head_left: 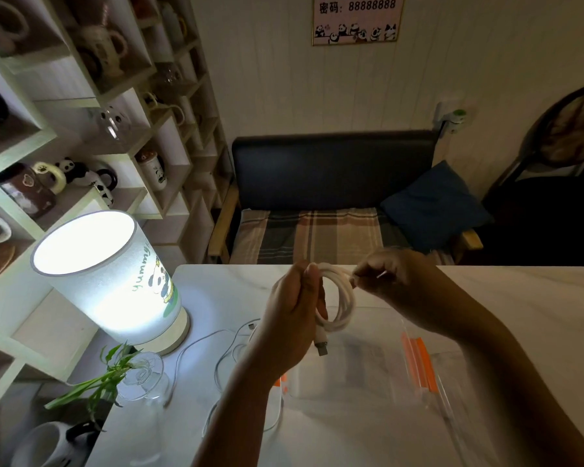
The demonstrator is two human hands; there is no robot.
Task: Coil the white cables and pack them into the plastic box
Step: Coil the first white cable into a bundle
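Note:
A white cable (345, 298) is wound into a small round coil above the table. My left hand (292, 318) grips the coil's left side, and a plug end (321, 347) hangs down below it. My right hand (390, 276) pinches the cable at the top right of the coil. Below the hands stands the clear plastic box (361, 369) with orange clips (418, 362). More loose white cable (223, 352) lies in loops on the table to the left of the box, partly hidden by my left forearm.
A lit lamp (115, 281) stands at the table's left. A glass vase with green leaves (142, 375) is in front of it. A white mug (48, 443) sits at the lower left. Shelves of mugs line the left wall; a bench (317, 237) lies beyond the table.

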